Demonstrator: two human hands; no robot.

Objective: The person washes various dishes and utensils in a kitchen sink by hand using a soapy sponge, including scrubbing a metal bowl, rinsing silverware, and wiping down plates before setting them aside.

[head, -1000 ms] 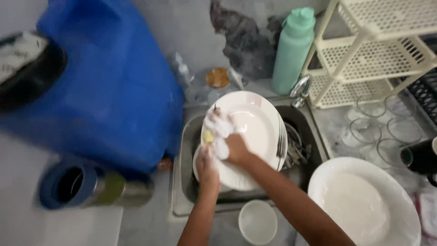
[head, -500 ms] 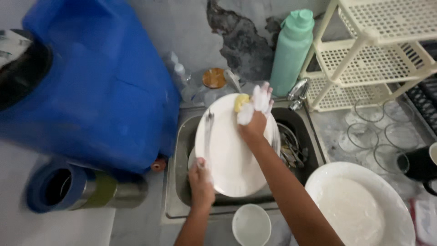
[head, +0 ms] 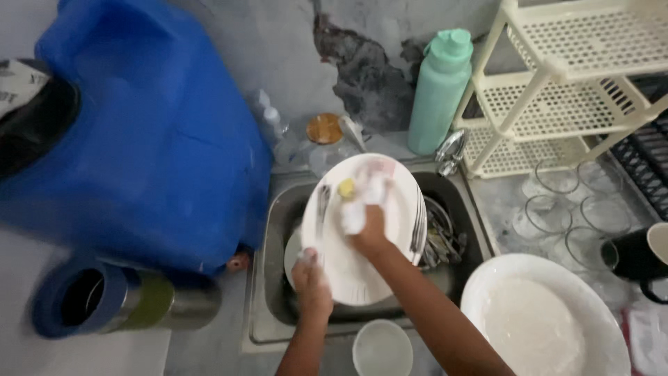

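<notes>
Two hands are on one white plate (head: pixel 362 237), which I see tilted up on edge over the steel sink (head: pixel 268 278), its long axis running from the near rim up toward the wall. My left hand (head: pixel 311 278) is closed on the plate's lower near edge, gripping it from below. My right hand (head: pixel 365 223) lies flat-ish on the plate's face, fingers curled round a soapy yellow sponge (head: pixel 346 189) that sits toward the far upper rim, so the sponge hand is the farther one and the holding hand the nearer. Behind the plate, cutlery (head: pixel 438 240) lies heaped in the right of the sink. A mint-green bottle (head: pixel 438 90) stands upright against the wall just past the tap (head: pixel 449 150); I cannot make out any label on it. A big blue container (head: pixel 146 132) fills the left side, with a blue-rimmed metal flask (head: pixel 111 303) lying on its side below it. A cream plastic rack (head: pixel 557 76) stands at right, a wide white basin (head: pixel 543 320) sits near right, a small white cup (head: pixel 381 348) in front.
</notes>
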